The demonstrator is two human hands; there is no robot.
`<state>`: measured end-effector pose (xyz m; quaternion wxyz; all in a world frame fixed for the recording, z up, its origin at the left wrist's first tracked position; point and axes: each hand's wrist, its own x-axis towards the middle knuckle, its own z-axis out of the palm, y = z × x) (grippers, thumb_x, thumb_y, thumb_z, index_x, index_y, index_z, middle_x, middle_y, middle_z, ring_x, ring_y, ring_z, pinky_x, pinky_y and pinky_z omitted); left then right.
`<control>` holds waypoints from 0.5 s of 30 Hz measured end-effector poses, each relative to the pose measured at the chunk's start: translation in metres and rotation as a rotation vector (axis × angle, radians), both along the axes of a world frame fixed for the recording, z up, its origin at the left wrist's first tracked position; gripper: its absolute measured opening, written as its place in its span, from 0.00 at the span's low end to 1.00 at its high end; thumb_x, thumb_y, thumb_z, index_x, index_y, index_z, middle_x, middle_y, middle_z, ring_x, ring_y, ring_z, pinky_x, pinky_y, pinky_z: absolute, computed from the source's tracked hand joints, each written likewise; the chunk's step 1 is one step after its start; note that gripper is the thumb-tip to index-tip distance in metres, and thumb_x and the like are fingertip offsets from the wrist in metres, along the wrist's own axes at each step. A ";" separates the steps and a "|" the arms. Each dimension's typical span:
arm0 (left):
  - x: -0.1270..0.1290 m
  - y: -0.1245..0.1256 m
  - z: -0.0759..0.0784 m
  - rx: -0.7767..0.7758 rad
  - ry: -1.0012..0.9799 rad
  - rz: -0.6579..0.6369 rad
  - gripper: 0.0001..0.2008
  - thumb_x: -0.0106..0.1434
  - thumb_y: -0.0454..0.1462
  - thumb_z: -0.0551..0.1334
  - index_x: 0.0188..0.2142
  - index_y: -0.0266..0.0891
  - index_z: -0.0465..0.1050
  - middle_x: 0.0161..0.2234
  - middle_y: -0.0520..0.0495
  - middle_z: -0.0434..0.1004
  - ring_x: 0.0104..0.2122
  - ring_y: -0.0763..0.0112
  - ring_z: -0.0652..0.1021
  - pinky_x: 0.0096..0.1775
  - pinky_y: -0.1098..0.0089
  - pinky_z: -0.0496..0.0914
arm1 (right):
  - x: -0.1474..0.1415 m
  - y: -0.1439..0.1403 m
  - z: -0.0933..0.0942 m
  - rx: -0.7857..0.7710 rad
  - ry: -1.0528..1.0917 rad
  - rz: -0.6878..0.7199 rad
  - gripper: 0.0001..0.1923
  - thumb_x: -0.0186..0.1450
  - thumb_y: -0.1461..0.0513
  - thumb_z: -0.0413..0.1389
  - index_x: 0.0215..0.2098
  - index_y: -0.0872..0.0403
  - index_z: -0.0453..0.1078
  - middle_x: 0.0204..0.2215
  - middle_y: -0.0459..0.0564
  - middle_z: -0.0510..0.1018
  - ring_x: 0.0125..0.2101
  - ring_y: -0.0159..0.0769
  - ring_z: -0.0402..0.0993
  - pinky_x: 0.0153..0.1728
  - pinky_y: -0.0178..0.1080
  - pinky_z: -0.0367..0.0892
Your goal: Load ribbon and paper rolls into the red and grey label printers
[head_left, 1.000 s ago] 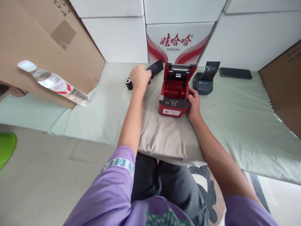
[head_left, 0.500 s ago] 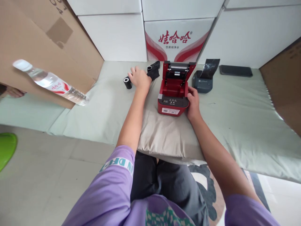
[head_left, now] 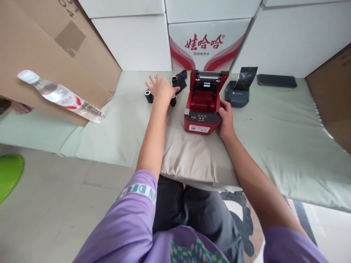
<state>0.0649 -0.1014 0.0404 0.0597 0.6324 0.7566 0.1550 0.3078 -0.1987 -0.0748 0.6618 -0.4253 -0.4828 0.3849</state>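
Observation:
A red and black label printer (head_left: 201, 124) stands on the cloth-covered surface with its lid raised and its inside showing. My right hand (head_left: 226, 118) is closed against the printer's right side, fingers curled along it. Farther left, my left hand (head_left: 161, 88) hovers with fingers and thumb spread over several small black rolls. One black roll (head_left: 148, 96) with a white core shows at its left, and another roll (head_left: 173, 100) is partly covered by the thumb side. Behind them lies a piece of crumpled black film (head_left: 181, 81) beside a further roll (head_left: 174, 79).
A dark small printer (head_left: 237, 95) with black film sticking up and a black phone (head_left: 276, 80) lie to the right. A water bottle (head_left: 64, 99) is at left by a cardboard box (head_left: 82, 47). White cartons (head_left: 134, 44) line the back. Another person's hand (head_left: 20, 107) shows at far left.
My left hand has shifted slightly left, its thumb stretching out and uncovering a black roll below it. My right hand stays on the printer.

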 end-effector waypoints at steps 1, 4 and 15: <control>-0.004 0.001 0.002 0.014 -0.029 0.004 0.37 0.60 0.66 0.68 0.58 0.45 0.81 0.63 0.34 0.77 0.75 0.33 0.54 0.72 0.38 0.47 | 0.000 0.000 0.000 -0.002 0.001 -0.005 0.37 0.57 0.32 0.66 0.53 0.44 0.73 0.55 0.51 0.82 0.61 0.54 0.77 0.66 0.59 0.75; -0.021 0.005 0.007 0.046 -0.088 0.041 0.33 0.64 0.65 0.64 0.56 0.47 0.82 0.54 0.36 0.84 0.74 0.40 0.56 0.70 0.40 0.48 | 0.001 0.001 0.000 0.002 -0.010 -0.011 0.37 0.57 0.32 0.66 0.53 0.44 0.73 0.55 0.52 0.82 0.62 0.54 0.76 0.66 0.59 0.74; -0.054 0.013 -0.011 -0.143 -0.140 -0.155 0.27 0.62 0.37 0.69 0.61 0.48 0.80 0.59 0.47 0.85 0.61 0.56 0.80 0.64 0.58 0.70 | 0.002 0.003 -0.005 0.019 -0.043 -0.008 0.36 0.60 0.33 0.64 0.54 0.45 0.72 0.53 0.51 0.82 0.58 0.52 0.78 0.64 0.58 0.74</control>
